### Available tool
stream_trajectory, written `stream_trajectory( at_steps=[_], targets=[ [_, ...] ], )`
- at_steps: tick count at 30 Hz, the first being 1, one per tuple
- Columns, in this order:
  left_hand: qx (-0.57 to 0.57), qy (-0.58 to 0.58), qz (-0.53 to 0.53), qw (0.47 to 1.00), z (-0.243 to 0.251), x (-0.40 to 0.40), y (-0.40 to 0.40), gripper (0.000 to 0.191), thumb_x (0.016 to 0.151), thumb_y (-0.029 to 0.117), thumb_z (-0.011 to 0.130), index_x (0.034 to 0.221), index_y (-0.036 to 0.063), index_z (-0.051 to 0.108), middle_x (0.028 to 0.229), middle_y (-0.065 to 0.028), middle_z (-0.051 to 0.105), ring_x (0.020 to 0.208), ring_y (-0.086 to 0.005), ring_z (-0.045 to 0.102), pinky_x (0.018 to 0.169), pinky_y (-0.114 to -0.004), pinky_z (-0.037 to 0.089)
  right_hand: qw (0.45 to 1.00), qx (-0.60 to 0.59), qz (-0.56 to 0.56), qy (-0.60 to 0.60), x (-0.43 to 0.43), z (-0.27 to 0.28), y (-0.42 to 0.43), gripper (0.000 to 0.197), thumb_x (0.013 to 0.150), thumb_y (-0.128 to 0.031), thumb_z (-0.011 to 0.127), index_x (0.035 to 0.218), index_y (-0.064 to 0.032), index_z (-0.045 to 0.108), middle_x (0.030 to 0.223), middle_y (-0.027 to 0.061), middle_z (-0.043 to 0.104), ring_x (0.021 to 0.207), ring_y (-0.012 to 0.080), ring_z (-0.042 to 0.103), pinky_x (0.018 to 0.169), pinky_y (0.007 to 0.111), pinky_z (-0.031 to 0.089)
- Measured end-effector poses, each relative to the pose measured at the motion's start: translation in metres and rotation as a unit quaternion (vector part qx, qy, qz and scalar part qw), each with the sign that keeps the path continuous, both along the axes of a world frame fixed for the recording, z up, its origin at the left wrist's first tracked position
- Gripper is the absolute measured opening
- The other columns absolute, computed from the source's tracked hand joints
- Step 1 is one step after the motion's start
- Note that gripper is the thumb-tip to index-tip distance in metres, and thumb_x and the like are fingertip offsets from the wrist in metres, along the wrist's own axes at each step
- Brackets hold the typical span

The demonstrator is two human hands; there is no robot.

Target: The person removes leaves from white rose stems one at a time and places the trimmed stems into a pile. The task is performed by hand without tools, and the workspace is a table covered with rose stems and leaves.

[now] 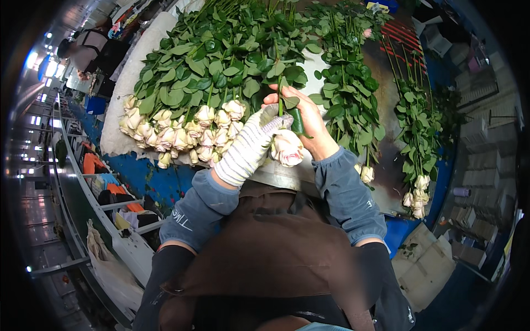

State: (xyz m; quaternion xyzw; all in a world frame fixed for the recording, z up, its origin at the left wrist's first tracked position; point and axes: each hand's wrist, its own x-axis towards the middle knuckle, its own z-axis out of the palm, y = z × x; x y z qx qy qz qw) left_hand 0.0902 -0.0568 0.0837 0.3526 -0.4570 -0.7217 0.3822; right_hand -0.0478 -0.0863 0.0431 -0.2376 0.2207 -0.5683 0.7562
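Note:
My left hand (pixel 252 142), in a striped knit glove, is closed round the stem of a pale pink and cream rose (pixel 286 148) just behind its bloom. The bloom hangs toward me over the table's metal edge. Bare, my right hand (pixel 304 118) is cupped on the other side of the stem, its fingers among the leaves; whether it grips the stem is hard to tell. A large pile of cream roses (pixel 180 138) with leafy stems lies to the left of my hands, heads toward me. Another row of leafy rose stems (pixel 341 89) lies to the right.
A pale padded cloth (pixel 118 120) lies beneath the big pile. Farther right, a small group of roses (pixel 418 190) lies by the table's edge. Flattened cardboard (pixel 424 265) is on the floor at right. A long conveyor-like frame (pixel 103 223) runs along the left. Another person (pixel 89 47) is at upper left.

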Motion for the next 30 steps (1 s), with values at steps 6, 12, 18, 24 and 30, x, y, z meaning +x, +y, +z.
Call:
stream_trajectory(
  at_steps=[6,12,18,24,30],
  targets=[
    [0.077,0.040,0.017,0.996,0.000,-0.008,0.002,0.048,0.083,0.017,0.066,0.124,0.0005,0.047,0.101,-0.0057,0.059,0.090,-0.0119,0.060,0.075,-0.023,0.051,1.000,-0.002,-0.022,-0.016,-0.002,0.000,0.004,0.036,0.095,-0.023,0.048,0.121,0.0028,0.048,0.088,0.0102,0.062,0.083,0.0214,0.063,0.075,0.031,0.051],
    [0.072,0.033,-0.001,0.997,0.000,-0.013,0.002,0.039,0.085,0.015,0.066,0.119,0.0029,0.052,0.105,-0.0024,0.057,0.093,-0.0090,0.056,0.079,-0.023,0.046,0.999,-0.035,-0.041,-0.003,-0.010,0.005,0.006,0.036,0.095,-0.023,0.049,0.120,0.0021,0.048,0.088,0.0100,0.062,0.083,0.0201,0.062,0.074,0.031,0.051],
    [0.056,0.014,-0.006,0.998,-0.011,-0.025,0.005,0.044,0.087,0.019,0.064,0.125,0.0016,0.048,0.104,-0.0057,0.059,0.094,-0.0117,0.057,0.078,-0.024,0.049,0.995,-0.059,-0.071,0.045,-0.030,-0.002,0.002,0.033,0.093,-0.019,0.050,0.119,0.0020,0.049,0.081,0.0052,0.058,0.076,0.0149,0.059,0.070,0.027,0.050],
    [-0.187,-0.232,0.095,0.950,-0.005,0.046,-0.048,0.030,0.091,0.020,0.059,0.115,0.0032,0.054,0.090,-0.0038,0.057,0.074,-0.0075,0.052,0.064,-0.023,0.047,0.695,-0.111,-0.292,0.647,-0.203,-0.049,0.064,0.038,0.093,-0.023,0.050,0.124,-0.0002,0.052,0.109,0.0117,0.064,0.096,0.0197,0.062,0.084,0.030,0.048],
    [-0.373,-0.462,0.135,0.793,-0.016,0.101,-0.099,0.012,0.088,0.014,0.060,0.097,0.0090,0.062,0.089,-0.0080,0.065,0.074,-0.0183,0.059,0.070,-0.030,0.050,0.550,0.134,-0.187,0.803,-0.371,-0.121,0.161,0.042,0.093,-0.021,0.046,0.128,0.0026,0.048,0.124,0.0182,0.057,0.117,0.0263,0.052,0.097,0.031,0.038]
  ],
)
